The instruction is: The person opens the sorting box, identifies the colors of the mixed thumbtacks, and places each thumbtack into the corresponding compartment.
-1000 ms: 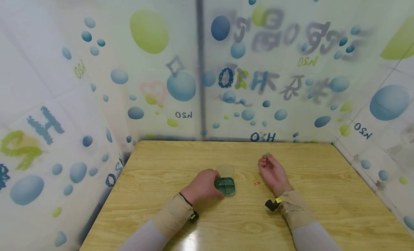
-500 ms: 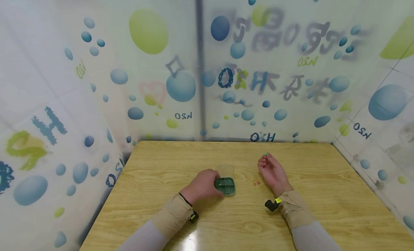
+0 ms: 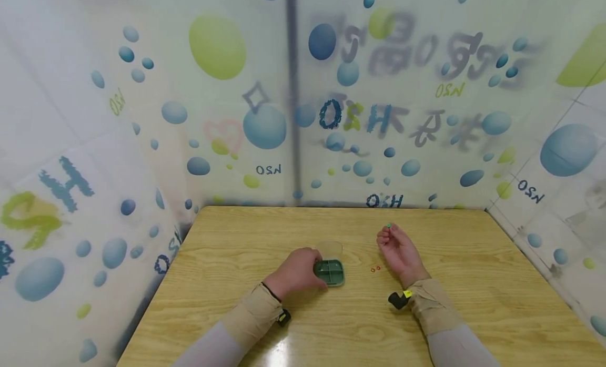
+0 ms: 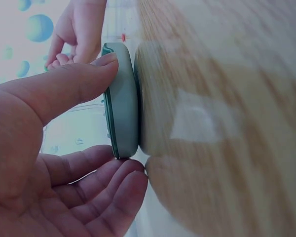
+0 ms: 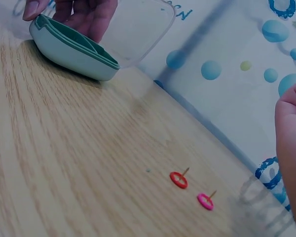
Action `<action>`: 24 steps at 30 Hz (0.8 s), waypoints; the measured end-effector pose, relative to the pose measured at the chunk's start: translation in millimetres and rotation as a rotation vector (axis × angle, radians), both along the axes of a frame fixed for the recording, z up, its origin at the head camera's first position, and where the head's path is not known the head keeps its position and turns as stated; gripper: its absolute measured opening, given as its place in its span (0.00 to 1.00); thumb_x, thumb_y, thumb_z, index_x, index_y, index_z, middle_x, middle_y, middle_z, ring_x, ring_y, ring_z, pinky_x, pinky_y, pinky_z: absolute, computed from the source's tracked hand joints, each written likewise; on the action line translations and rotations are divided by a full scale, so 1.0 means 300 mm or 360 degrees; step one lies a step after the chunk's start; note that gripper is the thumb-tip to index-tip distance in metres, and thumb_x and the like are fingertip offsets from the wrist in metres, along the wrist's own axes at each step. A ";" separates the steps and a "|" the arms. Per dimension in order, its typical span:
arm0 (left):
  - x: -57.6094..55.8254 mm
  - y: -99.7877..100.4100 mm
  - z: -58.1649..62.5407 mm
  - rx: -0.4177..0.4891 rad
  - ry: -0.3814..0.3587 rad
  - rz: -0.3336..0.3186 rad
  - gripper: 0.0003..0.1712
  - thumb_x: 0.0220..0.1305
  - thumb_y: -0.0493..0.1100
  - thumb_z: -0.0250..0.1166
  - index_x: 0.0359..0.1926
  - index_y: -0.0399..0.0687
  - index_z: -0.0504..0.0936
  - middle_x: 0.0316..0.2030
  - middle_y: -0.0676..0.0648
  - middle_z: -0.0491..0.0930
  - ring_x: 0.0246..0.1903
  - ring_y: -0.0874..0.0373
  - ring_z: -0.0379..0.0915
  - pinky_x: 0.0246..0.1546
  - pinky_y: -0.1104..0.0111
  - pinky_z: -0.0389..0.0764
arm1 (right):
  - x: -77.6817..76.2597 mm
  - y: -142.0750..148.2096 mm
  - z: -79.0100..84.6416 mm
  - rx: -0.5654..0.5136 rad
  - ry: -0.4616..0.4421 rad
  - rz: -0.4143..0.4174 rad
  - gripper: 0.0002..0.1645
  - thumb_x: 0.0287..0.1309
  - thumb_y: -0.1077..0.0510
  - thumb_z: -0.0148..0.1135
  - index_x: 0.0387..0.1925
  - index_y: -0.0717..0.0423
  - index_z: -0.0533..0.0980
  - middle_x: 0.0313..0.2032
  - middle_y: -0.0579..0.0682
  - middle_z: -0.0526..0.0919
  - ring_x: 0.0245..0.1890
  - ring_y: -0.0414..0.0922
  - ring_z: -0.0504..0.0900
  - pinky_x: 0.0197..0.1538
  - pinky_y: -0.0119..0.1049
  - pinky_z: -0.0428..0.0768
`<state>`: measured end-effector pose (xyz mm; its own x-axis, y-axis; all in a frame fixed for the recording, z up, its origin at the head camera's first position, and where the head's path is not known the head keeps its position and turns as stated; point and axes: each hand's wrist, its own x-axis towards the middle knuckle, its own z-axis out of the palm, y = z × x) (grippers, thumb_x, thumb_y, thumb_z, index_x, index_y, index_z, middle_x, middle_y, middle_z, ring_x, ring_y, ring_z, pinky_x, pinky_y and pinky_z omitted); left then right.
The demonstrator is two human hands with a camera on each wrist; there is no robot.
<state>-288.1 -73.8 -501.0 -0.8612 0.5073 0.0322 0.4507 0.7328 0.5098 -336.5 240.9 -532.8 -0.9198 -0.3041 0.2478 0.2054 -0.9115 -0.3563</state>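
A green pill box point(image 3: 330, 272) with divided compartments sits on the table, its clear lid point(image 5: 138, 29) standing open at the far side. My left hand point(image 3: 295, 275) holds the box by its edges, thumb on the near side and fingers on the far side, as the left wrist view shows. To the right, my right hand point(image 3: 400, 251) is palm up with curled fingers, pinching a tiny green piece point(image 3: 390, 225) between thumb and forefinger; its kind I cannot tell. Between the hands lie a red thumbtack point(image 5: 178, 180) and a pink thumbtack point(image 5: 205, 201), points upward.
The wooden table point(image 3: 246, 230) meets a patterned curtain wall point(image 3: 265, 183) at its back edge, with more patterned sheeting at both sides. Each wrist wears a small dark camera, the right one point(image 3: 399, 300) jutting inward over the table.
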 end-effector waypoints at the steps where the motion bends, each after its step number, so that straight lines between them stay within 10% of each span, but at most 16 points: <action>1: -0.001 0.000 -0.002 0.0000 0.0005 -0.0002 0.29 0.49 0.52 0.87 0.48 0.45 0.86 0.41 0.49 0.85 0.37 0.60 0.77 0.42 0.65 0.81 | 0.001 -0.001 0.004 0.0033 0.0023 -0.0004 0.26 0.86 0.64 0.28 0.38 0.61 0.74 0.39 0.54 0.80 0.39 0.45 0.76 0.45 0.33 0.78; 24: -0.003 0.001 -0.009 -0.0017 0.0016 0.0000 0.30 0.50 0.53 0.87 0.49 0.44 0.86 0.41 0.49 0.85 0.36 0.61 0.76 0.41 0.66 0.81 | 0.008 -0.050 0.046 0.1183 0.0696 -0.0122 0.22 0.81 0.70 0.46 0.42 0.49 0.84 0.38 0.40 0.85 0.38 0.35 0.81 0.45 0.28 0.81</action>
